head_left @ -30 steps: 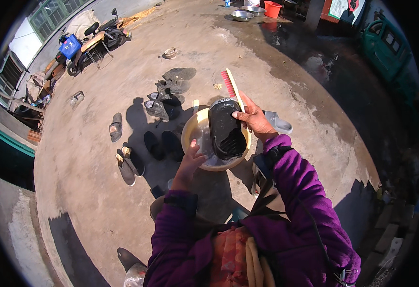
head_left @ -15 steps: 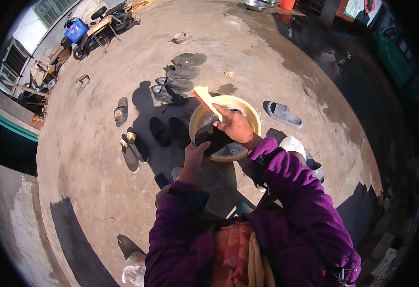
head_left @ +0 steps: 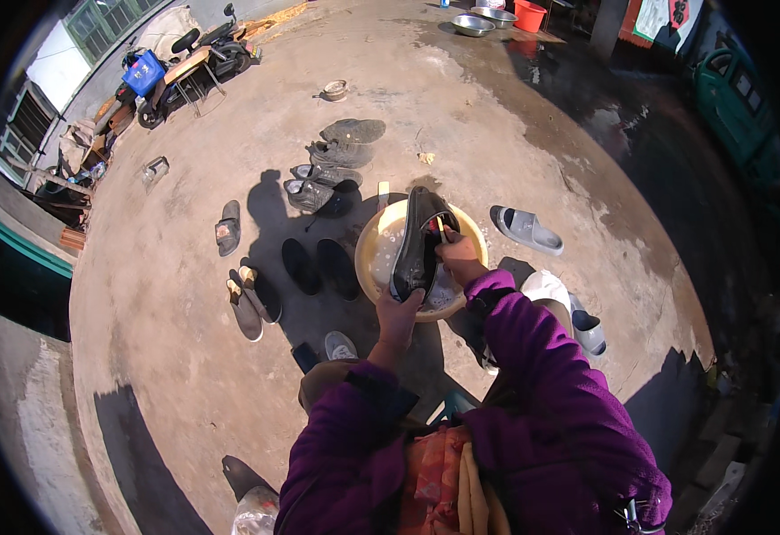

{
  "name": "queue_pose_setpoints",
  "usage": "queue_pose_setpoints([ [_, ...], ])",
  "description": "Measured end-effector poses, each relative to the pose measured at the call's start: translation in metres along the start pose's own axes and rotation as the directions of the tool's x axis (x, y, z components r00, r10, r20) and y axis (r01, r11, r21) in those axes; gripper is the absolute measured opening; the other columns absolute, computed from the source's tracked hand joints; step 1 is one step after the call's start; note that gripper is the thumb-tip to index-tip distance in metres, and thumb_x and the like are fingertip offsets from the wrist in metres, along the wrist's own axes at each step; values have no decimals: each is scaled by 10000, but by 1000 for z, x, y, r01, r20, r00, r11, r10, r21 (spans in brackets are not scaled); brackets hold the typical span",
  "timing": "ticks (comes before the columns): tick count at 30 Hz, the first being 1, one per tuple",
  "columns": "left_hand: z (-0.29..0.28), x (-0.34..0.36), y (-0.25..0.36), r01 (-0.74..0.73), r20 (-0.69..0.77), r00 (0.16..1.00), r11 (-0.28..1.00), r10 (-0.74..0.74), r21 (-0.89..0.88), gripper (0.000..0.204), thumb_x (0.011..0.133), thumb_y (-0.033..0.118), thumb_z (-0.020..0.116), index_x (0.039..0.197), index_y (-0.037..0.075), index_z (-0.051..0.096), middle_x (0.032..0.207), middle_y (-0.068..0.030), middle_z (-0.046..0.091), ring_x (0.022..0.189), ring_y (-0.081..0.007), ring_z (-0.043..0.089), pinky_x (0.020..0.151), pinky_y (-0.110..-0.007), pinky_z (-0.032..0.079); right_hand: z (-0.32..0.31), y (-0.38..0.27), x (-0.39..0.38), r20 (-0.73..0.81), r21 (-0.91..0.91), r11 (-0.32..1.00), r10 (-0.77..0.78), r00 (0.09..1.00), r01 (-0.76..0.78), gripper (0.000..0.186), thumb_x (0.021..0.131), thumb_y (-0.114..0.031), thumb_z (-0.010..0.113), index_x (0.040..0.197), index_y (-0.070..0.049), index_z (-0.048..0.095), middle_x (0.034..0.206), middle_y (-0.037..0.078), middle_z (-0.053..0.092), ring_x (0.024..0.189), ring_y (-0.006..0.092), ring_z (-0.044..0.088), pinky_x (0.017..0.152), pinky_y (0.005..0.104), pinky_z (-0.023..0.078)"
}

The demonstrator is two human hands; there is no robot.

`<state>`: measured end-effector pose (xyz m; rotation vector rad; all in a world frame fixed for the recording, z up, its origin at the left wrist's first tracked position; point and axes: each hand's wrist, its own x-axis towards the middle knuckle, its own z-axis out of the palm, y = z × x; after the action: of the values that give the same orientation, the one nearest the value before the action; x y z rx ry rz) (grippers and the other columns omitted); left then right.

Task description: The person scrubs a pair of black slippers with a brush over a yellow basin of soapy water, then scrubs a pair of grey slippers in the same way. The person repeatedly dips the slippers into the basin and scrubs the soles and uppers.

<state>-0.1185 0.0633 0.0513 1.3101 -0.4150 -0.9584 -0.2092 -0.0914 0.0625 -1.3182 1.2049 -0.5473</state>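
Observation:
A wet black shoe [head_left: 410,245] is tilted over a yellow basin [head_left: 369,290], toe pointing away from me. My left hand [head_left: 397,323] grips it by the near end, thumb on top. In my right hand [head_left: 463,259] is a scrubbing brush [head_left: 443,226], pressed against the shoe's right side near its opening. Only a bit of its pale handle and red bristles shows; my fingers and the shoe hide the rest. Soapy water with suds lies in the basin. A pale flat strip [head_left: 383,193] sticks up past the basin's far rim.
Pairs of shoes stand left of the basin: black ones [head_left: 320,269], grey-brown ones [head_left: 246,305], and dark sneakers [head_left: 319,192] farther off. Grey slides [head_left: 527,229] lie right. A parked motorbike [head_left: 216,55], metal bowls [head_left: 474,24] and a red bucket [head_left: 528,15] are at the back.
The shoe has turned from sole-side up, lying crosswise, to toe-away with its opening showing. My right hand brought the brush from above the shoe down against its side.

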Motion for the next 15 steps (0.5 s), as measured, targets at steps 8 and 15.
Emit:
queue_pose_setpoints([
  [8, -9, 6, 9, 359, 287, 894, 933, -344, 0, 447, 829, 94, 705, 1230, 27, 521, 1032, -76, 644, 846, -144, 649, 742, -306, 546, 0, 14, -22, 132, 0, 916, -398, 908, 401, 620, 750, -69, 605, 1354, 8, 494, 1069, 96, 668, 883, 173, 636, 809, 258, 481],
  [15, 2, 16, -9, -86, 134, 988, 996, 81, 28, 506, 842, 79, 692, 1294, 38, 468, 1116, -78, 627, 959, -166, 621, 842, -329, 504, 30, 19, -58, 188, -55, 894, -427, 884, 444, 637, 793, -84, 584, 1415, -112, 449, 1259, 151, 612, 1055, 212, 638, 903, 295, 464],
])
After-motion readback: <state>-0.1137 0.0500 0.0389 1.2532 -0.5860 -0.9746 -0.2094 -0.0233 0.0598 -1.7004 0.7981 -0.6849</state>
